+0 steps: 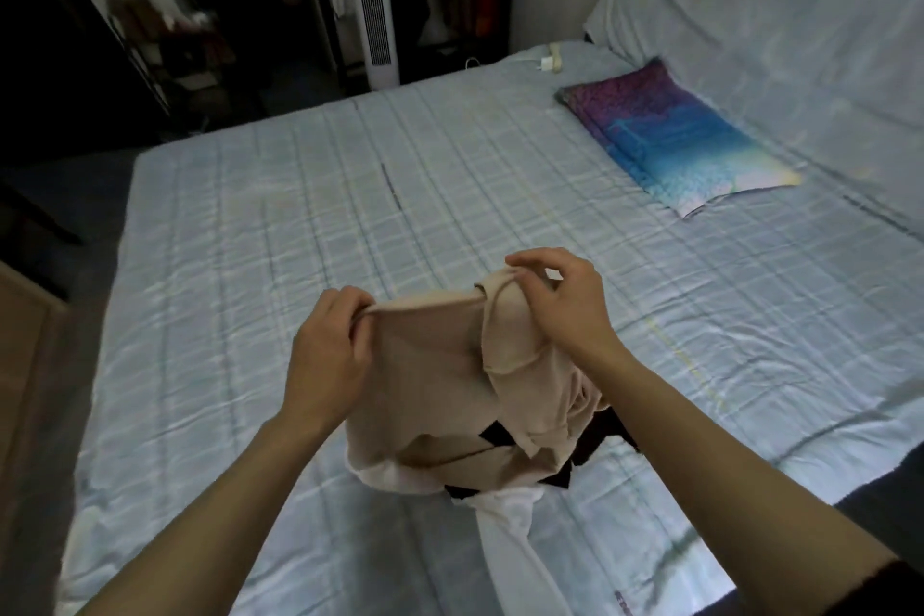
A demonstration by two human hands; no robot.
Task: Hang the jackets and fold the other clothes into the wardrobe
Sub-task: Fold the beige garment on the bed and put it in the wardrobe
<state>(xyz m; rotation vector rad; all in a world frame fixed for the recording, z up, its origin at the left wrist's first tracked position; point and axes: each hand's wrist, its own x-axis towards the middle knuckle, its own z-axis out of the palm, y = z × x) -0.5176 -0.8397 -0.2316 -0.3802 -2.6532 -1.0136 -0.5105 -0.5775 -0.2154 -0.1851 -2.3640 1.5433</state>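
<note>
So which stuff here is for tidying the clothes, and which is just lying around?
For the job: beige garment, held up by the left hand and right hand; white garment and black garment beneath it on the bed.
Just lying about: colourful pillow, tower fan, charger.

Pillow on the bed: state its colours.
Pillow: speckled purple fading to blue, then white at the near end; head view.

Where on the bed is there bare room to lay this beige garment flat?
Bare sheet spreads beyond the beige garment to the far edge, left of the colourful pillow. Crowded under the garment: white garment and black garment.
</note>
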